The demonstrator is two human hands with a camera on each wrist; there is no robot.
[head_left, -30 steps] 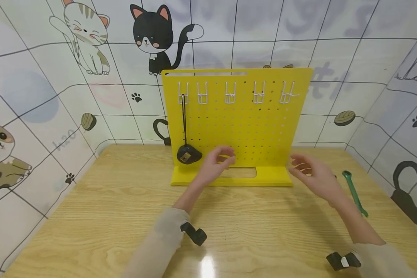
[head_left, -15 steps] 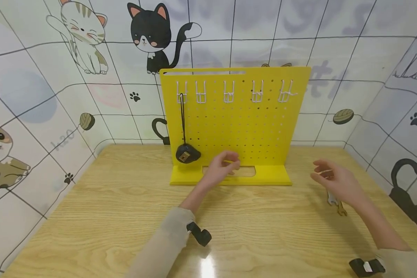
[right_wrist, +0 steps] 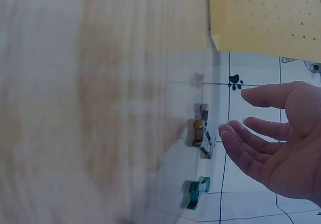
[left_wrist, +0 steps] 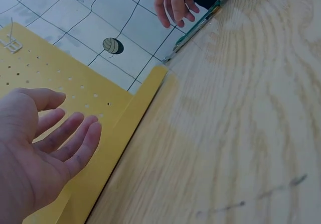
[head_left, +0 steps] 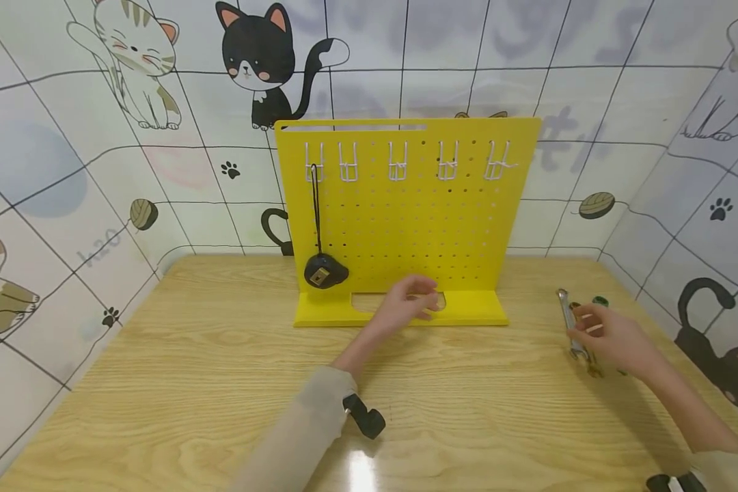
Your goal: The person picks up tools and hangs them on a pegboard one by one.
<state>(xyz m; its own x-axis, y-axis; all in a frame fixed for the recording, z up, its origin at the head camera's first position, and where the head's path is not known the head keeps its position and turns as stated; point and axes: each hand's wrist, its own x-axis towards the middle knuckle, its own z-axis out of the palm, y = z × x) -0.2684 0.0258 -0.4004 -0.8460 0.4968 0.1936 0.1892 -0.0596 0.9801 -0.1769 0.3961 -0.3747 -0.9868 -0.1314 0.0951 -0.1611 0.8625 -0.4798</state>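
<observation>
A yellow pegboard (head_left: 406,225) dotted with holes bears white hooks (head_left: 348,165); at its eight o'clock, a black tape measure (head_left: 333,270). At four o'clock, a silver wrench (head_left: 566,313) and a green wrench (head_left: 600,301). Pale wood-grained counter (head_left: 190,383); white, black-gridded wall (head_left: 369,96).

Rounded black tape measure (head_left: 326,271) is hung left on the flat yellow pegboard (head_left: 406,225), slim silver metal wrench (head_left: 568,316) is parked off to the right.

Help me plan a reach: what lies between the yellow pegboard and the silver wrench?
Only bare tabletop separates pegboard and silver wrench; the head view shows it.
</observation>
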